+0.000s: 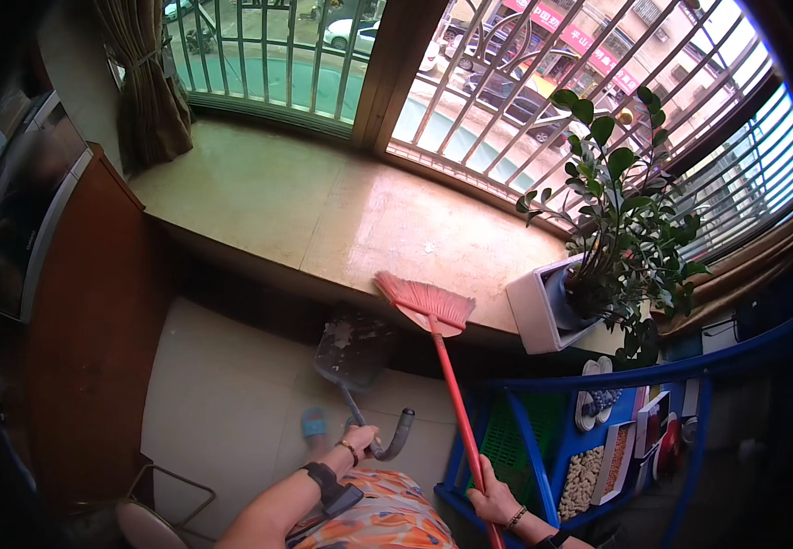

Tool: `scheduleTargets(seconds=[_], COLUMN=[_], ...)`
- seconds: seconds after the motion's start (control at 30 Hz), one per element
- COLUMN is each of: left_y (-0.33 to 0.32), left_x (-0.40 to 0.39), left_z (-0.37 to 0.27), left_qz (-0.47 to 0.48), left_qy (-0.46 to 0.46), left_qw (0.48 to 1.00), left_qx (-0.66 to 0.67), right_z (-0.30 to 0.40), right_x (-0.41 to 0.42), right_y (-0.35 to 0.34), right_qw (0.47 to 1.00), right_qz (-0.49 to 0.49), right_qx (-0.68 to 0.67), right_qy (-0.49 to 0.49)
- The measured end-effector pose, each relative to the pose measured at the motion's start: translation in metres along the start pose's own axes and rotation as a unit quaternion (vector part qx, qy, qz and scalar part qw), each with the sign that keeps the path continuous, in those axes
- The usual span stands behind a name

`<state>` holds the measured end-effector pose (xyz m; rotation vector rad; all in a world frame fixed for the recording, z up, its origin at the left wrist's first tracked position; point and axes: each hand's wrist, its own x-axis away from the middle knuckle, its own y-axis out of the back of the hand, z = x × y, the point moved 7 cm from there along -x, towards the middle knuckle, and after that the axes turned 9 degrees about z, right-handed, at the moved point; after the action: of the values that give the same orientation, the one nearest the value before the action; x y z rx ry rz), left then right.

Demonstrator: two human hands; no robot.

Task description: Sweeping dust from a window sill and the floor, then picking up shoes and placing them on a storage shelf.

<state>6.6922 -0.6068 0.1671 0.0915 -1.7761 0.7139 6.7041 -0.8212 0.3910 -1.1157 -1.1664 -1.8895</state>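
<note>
My left hand [361, 440] grips the grey handle of a dustpan [352, 350], whose dark pan hangs just below the edge of the window ledge [266, 199] and holds whitish debris. In my right hand [494, 495] is the red pole of a broom [431, 302]. The broom's pink bristles rest at the ledge's front edge, up and to the right of the pan. Small white bits [429, 246] lie on the ledge beyond the bristles.
A potted plant [609, 206] stands in a white foam box [534, 309] on the ledge's right. Blue shelving [540, 446] with shoes and trays of nuts is at right. A wooden cabinet [88, 329] and monitor [26, 213] stand left, a metal-framed stool [146, 525] lower left. Barred windows back the ledge.
</note>
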Motion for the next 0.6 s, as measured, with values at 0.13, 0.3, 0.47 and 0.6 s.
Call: scheduleTargets(seconds=[0.13,0.3,0.47,0.6], left_y=[-0.002,0.021,0.041,0.046], left_x=[-0.011,-0.049,-0.052,-0.024], left_z=[-0.003,0.013,0.015,0.003], left_qz=[0.003,0.059,0.049,0.031], left_qy=[0.016,0.006,0.003,-0.010], left_qw=[1.000,0.995,0.993,0.994], left_qx=[0.012,0.083,0.112,0.101], right_z=[0.034,0.057,0.051,0.065], right_x=[0.050,0.086,0.035,-0.033], right_y=[-0.014,0.012,0.067,0.127], right_qw=[0.999,0.970,0.982,0.955], right_qz=[0.009,-0.072,-0.118,-0.220], right_qx=[-0.037,-0.098,0.005,0.037], right_qy=[0.037,0.209,0.144,0.195])
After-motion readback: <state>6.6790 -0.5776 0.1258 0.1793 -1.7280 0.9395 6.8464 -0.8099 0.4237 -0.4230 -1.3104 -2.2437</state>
